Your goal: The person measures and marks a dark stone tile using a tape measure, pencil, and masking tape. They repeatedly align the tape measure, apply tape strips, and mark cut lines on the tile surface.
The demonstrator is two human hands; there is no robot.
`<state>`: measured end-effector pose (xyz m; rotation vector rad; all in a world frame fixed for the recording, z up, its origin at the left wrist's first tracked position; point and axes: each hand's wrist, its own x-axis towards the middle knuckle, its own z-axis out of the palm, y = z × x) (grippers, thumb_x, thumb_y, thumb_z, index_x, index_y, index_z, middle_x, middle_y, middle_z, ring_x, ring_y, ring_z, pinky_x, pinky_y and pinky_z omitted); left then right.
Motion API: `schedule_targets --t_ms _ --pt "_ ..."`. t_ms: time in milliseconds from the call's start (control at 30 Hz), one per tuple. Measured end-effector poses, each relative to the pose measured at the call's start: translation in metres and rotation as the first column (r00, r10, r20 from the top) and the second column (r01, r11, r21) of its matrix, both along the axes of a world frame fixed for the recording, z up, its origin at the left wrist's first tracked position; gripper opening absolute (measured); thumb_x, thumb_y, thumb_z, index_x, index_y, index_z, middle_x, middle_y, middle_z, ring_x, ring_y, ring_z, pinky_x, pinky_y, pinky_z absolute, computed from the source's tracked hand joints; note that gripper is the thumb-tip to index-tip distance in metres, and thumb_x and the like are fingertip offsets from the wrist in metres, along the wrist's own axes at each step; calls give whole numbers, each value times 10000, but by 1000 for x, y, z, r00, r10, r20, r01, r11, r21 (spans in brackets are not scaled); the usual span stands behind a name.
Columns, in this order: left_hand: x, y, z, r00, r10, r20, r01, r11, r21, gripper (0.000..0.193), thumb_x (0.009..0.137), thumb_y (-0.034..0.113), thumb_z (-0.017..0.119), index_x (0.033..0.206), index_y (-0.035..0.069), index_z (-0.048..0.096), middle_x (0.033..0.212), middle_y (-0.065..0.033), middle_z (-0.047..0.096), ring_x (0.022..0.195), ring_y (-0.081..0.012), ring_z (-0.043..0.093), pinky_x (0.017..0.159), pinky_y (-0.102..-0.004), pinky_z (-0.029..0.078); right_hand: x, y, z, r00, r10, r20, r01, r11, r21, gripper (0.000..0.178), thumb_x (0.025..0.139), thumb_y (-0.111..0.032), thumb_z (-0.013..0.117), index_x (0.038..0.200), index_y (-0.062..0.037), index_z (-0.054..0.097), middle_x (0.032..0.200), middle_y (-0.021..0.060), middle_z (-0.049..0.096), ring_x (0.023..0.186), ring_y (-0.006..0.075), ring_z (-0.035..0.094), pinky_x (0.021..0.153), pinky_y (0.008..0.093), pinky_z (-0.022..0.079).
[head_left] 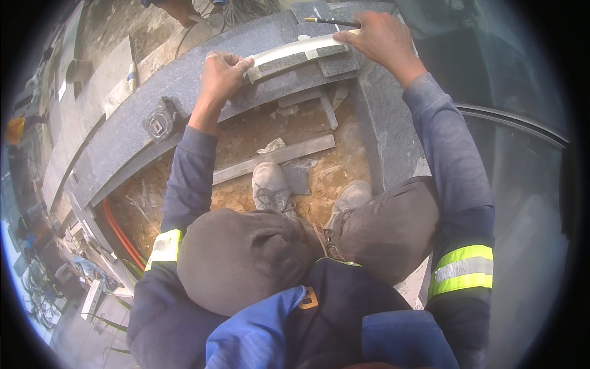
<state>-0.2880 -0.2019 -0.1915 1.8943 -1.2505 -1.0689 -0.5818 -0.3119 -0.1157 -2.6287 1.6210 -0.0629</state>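
Note:
A pale strip, looking like masking tape (292, 49), runs along the edge of a narrow grey stone piece (283, 63). My left hand (222, 77) pinches its left end between thumb and fingers. At the other end, my right hand (384, 42) grips the strip with thumb and fingertips. A slim dark pencil or marker (332, 22) also sticks out leftward from my right hand. Short pale tape pieces (311, 54) cross the stone piece, which lies on a curved grey stone slab edging (246, 40).
A dark power tool (161, 120) rests on the slabs left of my left arm. Below lies a dirt pit with a long grey bar (276, 157) and my shoes (270, 184). Orange conduit (123, 234) runs at left, dark glass (516, 74) stands right. Another person's limb (178, 9) shows at the top.

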Motion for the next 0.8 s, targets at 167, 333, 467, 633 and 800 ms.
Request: schedule_targets --t_ms 167,333,467,633,800 --pt "0 7 -31 869 19 495 64 987 -151 337 824 358 808 894 29 820 1079 -178 712 1046 -272 666 880 -437 495 20 1 -14 997 -10 -81 5 998 -55 440 836 -521 788 888 -85 756 799 118 741 764 326 737 648 460 560" --pt "-3 8 -31 866 -75 494 100 995 -24 364 797 406 802 920 64 836 1217 -185 665 1157 -318 613 1007 -470 422 24 7 -13 989 -1 -150 -8 998 -60 406 830 -492 794 900 -93 754 820 120 746 780 326 744 663 465 569" --pt "-8 11 -31 838 -31 544 100 990 -96 370 789 411 804 922 67 833 1178 -168 668 1149 -326 612 1004 -475 426 29 10 -11 988 9 -153 -22 997 -78 373 837 -457 792 897 -92 755 841 120 748 792 325 746 674 460 576" --pt "-10 9 -37 845 36 533 24 994 -105 371 778 398 825 898 49 780 1159 -173 658 1157 -303 605 1012 -474 429 31 5 -27 976 61 -210 -75 996 -57 360 854 -447 777 971 -107 768 878 111 759 810 327 749 695 459 585" --pt "-6 10 -40 846 35 532 33 993 -117 376 792 403 829 900 50 755 1151 -165 656 1155 -299 603 1068 -474 382 41 -2 -43 973 20 -231 -40 996 -84 348 855 -478 766 879 -134 818 781 124 768 780 286 768 681 458 567"
